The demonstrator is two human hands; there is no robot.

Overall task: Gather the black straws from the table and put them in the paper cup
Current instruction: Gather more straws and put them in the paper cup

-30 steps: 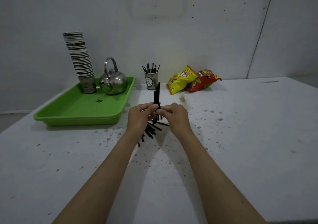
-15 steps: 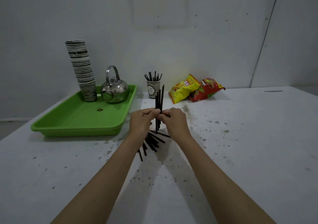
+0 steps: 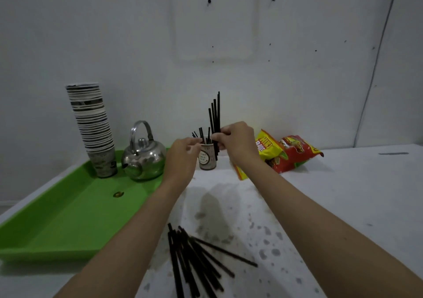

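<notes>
Bundle of black straws (image 3: 215, 117) lifted to just above paper cup (image 3: 207, 159) | right hand (image 3: 237, 141) pinches bundle; left hand (image 3: 184, 151) beside cup, seemingly loose | loose straws (image 3: 196, 261) remain on worktop (image 3: 320, 206) nearer than cup | steady cup, lower ends inside rim together

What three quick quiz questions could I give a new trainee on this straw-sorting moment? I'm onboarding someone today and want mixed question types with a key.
1. True or false: the right hand grips a bundle of straws upright beside the paper cup.
2. Multiple choice: where do the loose straws lie? A) in the green tray B) on the table near the forearms C) on the snack bags
3. Fill in: the kettle stands in the green ____.

Key: 1 true; 2 B; 3 tray.
</notes>
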